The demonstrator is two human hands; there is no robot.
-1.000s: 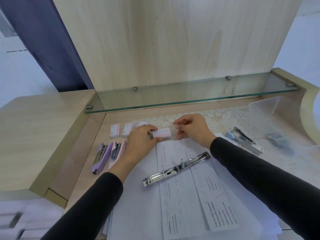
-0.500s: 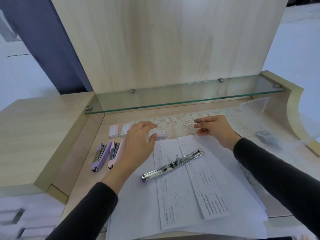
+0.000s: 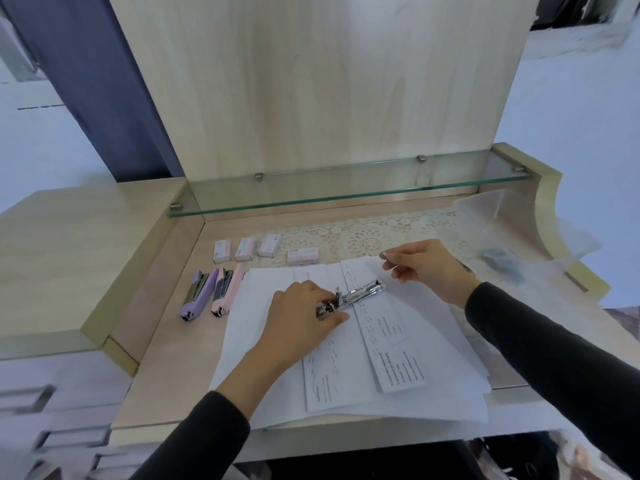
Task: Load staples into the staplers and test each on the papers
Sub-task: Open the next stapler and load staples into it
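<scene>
A pale wood desk (image 3: 166,344) with a glass shelf (image 3: 346,192) along its back carried a spread of papers (image 3: 433,386) over a lace mat (image 3: 363,237).

Half a second earlier the left hand had rested on a staple box at the back of the papers; by this moment it had let that box (image 3: 302,255) go, and the box lay alone on the mat beside three others (image 3: 246,249). The left hand (image 3: 298,323) had dropped to the near end of the metal stapler (image 3: 353,296), which lay opened out across the printed sheets; thumb and fingers were closed on that end, steadying it.

The right hand (image 3: 422,268) had drawn back toward the stapler's far tip and hovered just beyond it, fingers pinched around something small and dark. It was probably a strip of staples taken from the box, though it was too small to tell for certain.

The change suggested the fetching was done and the loading about to start: one hand bracing the open magazine, the other bringing the strip. The purple stapler (image 3: 194,295) and pink stapler (image 3: 225,291) lay side by side, well to the left. No test on the papers was yet under way for the metal one.
</scene>
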